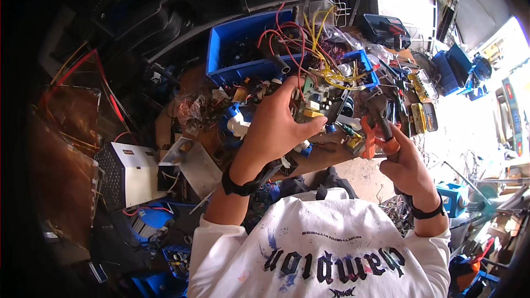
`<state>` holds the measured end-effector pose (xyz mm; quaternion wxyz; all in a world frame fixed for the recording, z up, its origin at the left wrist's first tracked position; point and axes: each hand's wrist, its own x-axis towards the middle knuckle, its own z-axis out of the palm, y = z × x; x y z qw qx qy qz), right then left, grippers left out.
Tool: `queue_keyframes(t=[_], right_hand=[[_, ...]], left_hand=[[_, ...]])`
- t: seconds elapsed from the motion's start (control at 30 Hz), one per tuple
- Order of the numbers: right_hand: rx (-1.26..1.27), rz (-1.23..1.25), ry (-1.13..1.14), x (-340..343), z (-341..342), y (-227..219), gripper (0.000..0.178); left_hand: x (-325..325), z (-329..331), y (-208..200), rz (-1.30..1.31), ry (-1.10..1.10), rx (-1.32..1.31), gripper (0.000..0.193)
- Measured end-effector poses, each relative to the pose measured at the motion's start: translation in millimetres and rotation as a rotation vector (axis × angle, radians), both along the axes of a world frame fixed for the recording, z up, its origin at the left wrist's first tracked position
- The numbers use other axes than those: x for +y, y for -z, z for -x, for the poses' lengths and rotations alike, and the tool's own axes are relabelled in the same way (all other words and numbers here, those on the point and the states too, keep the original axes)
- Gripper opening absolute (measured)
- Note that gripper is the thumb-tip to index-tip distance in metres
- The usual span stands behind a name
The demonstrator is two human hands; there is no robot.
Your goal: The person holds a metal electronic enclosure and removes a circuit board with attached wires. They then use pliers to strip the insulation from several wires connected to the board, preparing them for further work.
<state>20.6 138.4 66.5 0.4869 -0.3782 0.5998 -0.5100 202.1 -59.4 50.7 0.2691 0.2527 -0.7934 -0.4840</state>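
Note:
My left hand (279, 124) is closed on a green circuit board (310, 89) packed with small parts, among them a yellow block. Red and yellow wires trail from around the board's far side. To the right, my right hand (407, 163) grips a pair of pliers (369, 139) with orange handles. The pliers' dark jaws point away from me, a little right of the board and apart from it. Some of my right fingers are hidden behind the handles.
Behind the board stands a blue crate (221, 49) with dark contents; a smaller blue tray (371, 72) is right of it. Loose parts and tools crowd the wooden bench (331, 157). A dark tool case (386, 30) lies far right. A white metal box (135, 168) sits at left.

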Motion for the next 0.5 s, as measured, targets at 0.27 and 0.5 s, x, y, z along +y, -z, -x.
queue_keyframes(t=[0.27,0.5], right_hand=[[-0.199,0.159,-0.09,-9,-3,-22,0.083],[-0.431,0.212,-0.115,-55,5,-40,0.079]], left_hand=[[-2,4,10,0.111,0.01,-0.033,0.062],[7,16,-8,0.21,0.084,-0.16,0.064]])
